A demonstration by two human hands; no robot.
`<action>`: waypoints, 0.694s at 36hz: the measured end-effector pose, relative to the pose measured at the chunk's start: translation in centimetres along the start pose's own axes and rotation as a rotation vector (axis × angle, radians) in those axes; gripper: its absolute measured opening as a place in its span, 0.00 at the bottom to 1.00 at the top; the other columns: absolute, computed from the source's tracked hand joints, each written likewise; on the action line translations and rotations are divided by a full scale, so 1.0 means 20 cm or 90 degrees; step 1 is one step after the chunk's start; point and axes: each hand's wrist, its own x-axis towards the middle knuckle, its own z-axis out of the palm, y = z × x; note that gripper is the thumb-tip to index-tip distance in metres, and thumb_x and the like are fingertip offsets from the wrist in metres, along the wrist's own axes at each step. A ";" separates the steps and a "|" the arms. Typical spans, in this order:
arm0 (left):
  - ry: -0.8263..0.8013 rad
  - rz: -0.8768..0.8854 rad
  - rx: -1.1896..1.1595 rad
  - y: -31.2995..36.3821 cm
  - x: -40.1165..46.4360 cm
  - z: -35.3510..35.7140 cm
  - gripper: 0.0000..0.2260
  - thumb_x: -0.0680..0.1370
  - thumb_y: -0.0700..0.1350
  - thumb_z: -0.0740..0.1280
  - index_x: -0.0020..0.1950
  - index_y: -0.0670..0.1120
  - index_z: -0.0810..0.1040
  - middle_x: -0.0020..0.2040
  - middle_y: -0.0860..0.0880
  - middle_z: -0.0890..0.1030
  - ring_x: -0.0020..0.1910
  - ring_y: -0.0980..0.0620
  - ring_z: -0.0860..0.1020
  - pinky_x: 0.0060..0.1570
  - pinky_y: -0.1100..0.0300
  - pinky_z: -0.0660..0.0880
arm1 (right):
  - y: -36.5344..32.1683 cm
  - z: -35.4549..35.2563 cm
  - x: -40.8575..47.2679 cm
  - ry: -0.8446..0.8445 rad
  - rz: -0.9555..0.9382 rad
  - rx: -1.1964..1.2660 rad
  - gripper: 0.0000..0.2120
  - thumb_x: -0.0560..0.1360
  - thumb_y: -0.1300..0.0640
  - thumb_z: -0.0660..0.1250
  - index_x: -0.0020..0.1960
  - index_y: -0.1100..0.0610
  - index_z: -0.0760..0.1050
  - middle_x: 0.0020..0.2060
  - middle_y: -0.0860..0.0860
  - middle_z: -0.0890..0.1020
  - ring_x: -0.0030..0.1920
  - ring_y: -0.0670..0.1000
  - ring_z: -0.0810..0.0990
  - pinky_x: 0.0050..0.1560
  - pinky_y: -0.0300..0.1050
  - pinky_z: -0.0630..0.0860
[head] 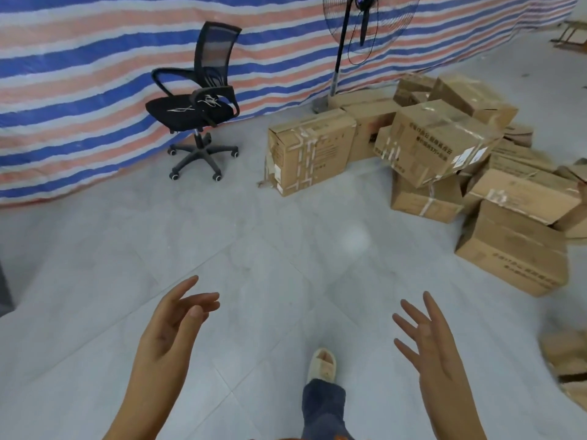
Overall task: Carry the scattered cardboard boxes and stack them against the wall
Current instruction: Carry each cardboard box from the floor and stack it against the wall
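Striped tarpaulin hung across the back as the wall, meeting the grey tiled floor along a slanting line.

Heap of cardboard boxes tumbled on the floor at right, near the foot of the tarpaulin but not squared against it: probably dumped rather than stacked, since faces leaned at odd angles and one taped box lay tilted on top of others. Separate upright box stood at the left edge of the heap, just beside its neighbours, a torn flap trailing at the lower corner. Closest box sat on its side at the near edge of the pile, likely the easiest first pick. More flattened cardboard blurred at far right.

Black office chair parked close to the tarpaulin, well apart from the boxes; standing fan on its pole behind the heap.

One slippered foot stepped forward between the arms, which suggested an approach.

Left hand and right hand raised over bare floor, palms turned toward each other, apparently readied to clasp a box from both sides. Fingers of both spread and nearly straight, released, touching nothing, holding nothing.
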 end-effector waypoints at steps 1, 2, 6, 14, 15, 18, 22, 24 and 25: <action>0.009 -0.004 -0.004 0.00 0.07 0.05 0.17 0.73 0.53 0.61 0.61 0.58 0.75 0.52 0.51 0.83 0.54 0.51 0.81 0.57 0.56 0.76 | -0.01 0.00 0.10 -0.005 0.000 -0.002 0.25 0.71 0.47 0.54 0.68 0.42 0.60 0.65 0.48 0.73 0.63 0.50 0.74 0.64 0.49 0.69; 0.017 -0.008 -0.008 -0.01 0.15 0.10 0.17 0.73 0.53 0.61 0.61 0.58 0.75 0.52 0.51 0.83 0.54 0.51 0.81 0.57 0.55 0.77 | -0.02 0.01 0.20 -0.012 0.001 -0.004 0.24 0.71 0.48 0.54 0.68 0.42 0.60 0.64 0.47 0.73 0.62 0.50 0.74 0.64 0.50 0.68; 0.041 -0.020 -0.013 0.00 0.43 0.30 0.15 0.73 0.52 0.61 0.58 0.55 0.77 0.52 0.51 0.83 0.54 0.52 0.81 0.59 0.48 0.73 | -0.07 -0.01 0.63 -0.054 0.005 -0.002 0.23 0.71 0.48 0.56 0.67 0.42 0.63 0.60 0.40 0.74 0.60 0.44 0.75 0.63 0.47 0.68; 0.114 -0.030 -0.004 0.03 0.98 0.59 0.11 0.76 0.45 0.61 0.56 0.51 0.78 0.51 0.51 0.84 0.52 0.53 0.82 0.55 0.58 0.76 | -0.20 0.08 1.42 -0.099 -0.007 -0.013 0.23 0.72 0.47 0.54 0.67 0.44 0.65 0.58 0.40 0.76 0.59 0.44 0.76 0.58 0.44 0.71; 0.122 -0.031 0.001 0.03 1.04 0.60 0.11 0.77 0.43 0.60 0.56 0.51 0.78 0.51 0.51 0.84 0.52 0.53 0.82 0.55 0.59 0.76 | -0.21 0.11 1.50 -0.106 -0.006 -0.016 0.23 0.72 0.46 0.54 0.67 0.43 0.65 0.58 0.39 0.76 0.59 0.43 0.76 0.57 0.42 0.72; 0.161 -0.038 0.005 0.01 1.22 0.62 0.14 0.79 0.36 0.59 0.55 0.51 0.78 0.51 0.52 0.83 0.51 0.53 0.82 0.54 0.59 0.77 | -0.21 0.22 1.71 -0.130 -0.007 -0.031 0.21 0.72 0.46 0.54 0.65 0.42 0.66 0.59 0.39 0.76 0.58 0.42 0.77 0.56 0.42 0.73; 0.183 -0.051 0.008 -0.04 1.51 0.62 0.14 0.79 0.33 0.58 0.55 0.48 0.78 0.52 0.52 0.83 0.50 0.53 0.82 0.53 0.58 0.77 | -0.18 0.40 1.96 -0.154 0.003 -0.041 0.21 0.73 0.48 0.54 0.66 0.42 0.65 0.60 0.40 0.75 0.59 0.42 0.77 0.56 0.42 0.73; 0.179 -0.050 0.011 -0.07 1.69 0.60 0.13 0.79 0.33 0.58 0.55 0.47 0.78 0.52 0.52 0.83 0.50 0.54 0.82 0.52 0.58 0.78 | -0.19 0.51 2.11 -0.151 0.006 -0.040 0.21 0.73 0.47 0.54 0.66 0.42 0.65 0.60 0.40 0.75 0.59 0.43 0.76 0.57 0.43 0.72; 0.174 -0.048 0.011 -0.08 1.79 0.59 0.13 0.79 0.33 0.58 0.55 0.47 0.78 0.52 0.52 0.83 0.50 0.54 0.82 0.52 0.58 0.78 | -0.20 0.57 2.18 -0.144 0.005 -0.035 0.22 0.73 0.47 0.54 0.66 0.43 0.65 0.60 0.40 0.75 0.60 0.44 0.76 0.59 0.44 0.71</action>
